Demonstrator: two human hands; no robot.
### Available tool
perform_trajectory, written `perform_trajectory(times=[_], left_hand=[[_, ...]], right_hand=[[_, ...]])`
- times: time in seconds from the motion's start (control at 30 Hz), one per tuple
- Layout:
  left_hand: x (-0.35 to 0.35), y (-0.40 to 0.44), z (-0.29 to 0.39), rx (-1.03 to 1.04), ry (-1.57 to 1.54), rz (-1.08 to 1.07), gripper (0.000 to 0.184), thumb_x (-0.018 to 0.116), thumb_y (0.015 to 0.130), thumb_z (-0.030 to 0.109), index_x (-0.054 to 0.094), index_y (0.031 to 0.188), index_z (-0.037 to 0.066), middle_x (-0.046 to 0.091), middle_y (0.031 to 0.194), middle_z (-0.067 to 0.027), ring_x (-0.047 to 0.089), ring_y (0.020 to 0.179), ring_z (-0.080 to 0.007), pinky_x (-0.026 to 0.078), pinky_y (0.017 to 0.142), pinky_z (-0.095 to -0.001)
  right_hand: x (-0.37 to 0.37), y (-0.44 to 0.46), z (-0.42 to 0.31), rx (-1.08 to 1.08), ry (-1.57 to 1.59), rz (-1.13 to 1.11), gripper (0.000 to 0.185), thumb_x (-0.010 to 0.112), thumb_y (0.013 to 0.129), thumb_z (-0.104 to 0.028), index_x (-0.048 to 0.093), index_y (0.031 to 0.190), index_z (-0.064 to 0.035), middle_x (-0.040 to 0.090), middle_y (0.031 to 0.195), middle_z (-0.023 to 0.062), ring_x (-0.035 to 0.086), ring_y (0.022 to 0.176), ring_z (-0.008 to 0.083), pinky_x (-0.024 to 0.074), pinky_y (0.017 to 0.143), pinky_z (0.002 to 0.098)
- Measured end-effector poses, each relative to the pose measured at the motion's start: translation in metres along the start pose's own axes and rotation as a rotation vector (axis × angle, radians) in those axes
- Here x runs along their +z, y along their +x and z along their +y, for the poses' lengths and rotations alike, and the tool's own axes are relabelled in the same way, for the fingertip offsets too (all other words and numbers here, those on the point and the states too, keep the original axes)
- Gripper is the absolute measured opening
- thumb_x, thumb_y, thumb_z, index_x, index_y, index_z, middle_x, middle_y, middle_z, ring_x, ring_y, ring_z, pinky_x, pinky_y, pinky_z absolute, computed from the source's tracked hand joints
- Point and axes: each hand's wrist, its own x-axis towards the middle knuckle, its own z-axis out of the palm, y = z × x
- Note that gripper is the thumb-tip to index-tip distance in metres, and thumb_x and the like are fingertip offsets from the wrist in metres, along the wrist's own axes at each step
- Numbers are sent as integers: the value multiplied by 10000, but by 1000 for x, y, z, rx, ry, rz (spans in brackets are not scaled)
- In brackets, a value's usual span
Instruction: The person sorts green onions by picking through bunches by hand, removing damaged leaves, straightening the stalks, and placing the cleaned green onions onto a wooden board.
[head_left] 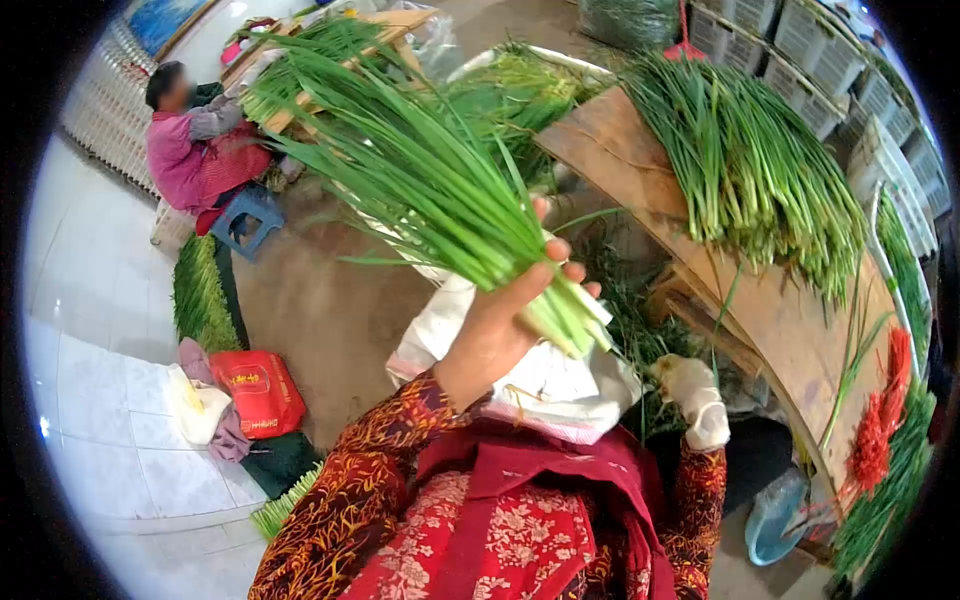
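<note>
My bare left hand (505, 325) is closed around a bunch of garlic chives (450, 190), raised over my lap. The pale cut ends point toward lower right, and the long green leaves fan out to the upper left. A white sack (545, 385) lies across my lap beneath the bunch. To the right, my right hand (690, 398) wears a whitish glove. Its fingers are curled at the edge of loose green leaves (640, 325); what they hold, if anything, cannot be made out.
On the right, a wooden board (790, 335) carries a large pile of chives (750, 160) and red ties (882, 415). A blue basin (775, 520) sits below it. A co-worker (190, 150) sits at upper left beside a blue stool (248, 220). A red bag (258, 393) lies left; crates (825, 50) stand behind.
</note>
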Motion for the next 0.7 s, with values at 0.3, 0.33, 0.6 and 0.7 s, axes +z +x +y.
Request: perform_trajectory(times=[0.3, 0.33, 0.6, 0.7], left_hand=[[-23, 15, -117, -262, -289, 252, 392, 604, 814, 79, 448, 1163, 168, 545, 1058, 5, 512, 1045, -167, 433, 913, -423], [-21, 13, -121, -261, -286, 243, 413, 603, 815, 83, 433, 1180, 173, 541, 1093, -8, 498, 1072, -175, 424, 918, -418], [-18, 11, -129, -289, -384, 182, 494, 539, 862, 292, 359, 1285, 112, 532, 1119, -4, 475, 1089, -148, 368, 958, -305], [-34, 10, -133, -297, -443, 122, 501, 548, 859, 295, 362, 1287, 113, 543, 1045, 9, 491, 1044, -141, 385, 931, -295]], right_hand=[[-18, -61, -11, -401, 976, 629, 328, 552, 864, -197, 519, 1156, -51, 559, 1095, 57, 538, 921, 144, 434, 784, 254], [-19, -59, -20, -510, 1092, 680, 388, 501, 879, -295, 507, 1168, -38, 541, 1133, 59, 520, 962, 150, 412, 826, 271], [11, -6, -103, -490, 1964, 343, 535, 315, 919, -469, 430, 1246, -61, 503, 1189, 67, 477, 1050, 154, 383, 940, 322], [22, 4, -102, -401, 1962, 282, 499, 354, 920, -434, 440, 1232, -54, 519, 1164, 68, 504, 1008, 147, 418, 904, 299]])
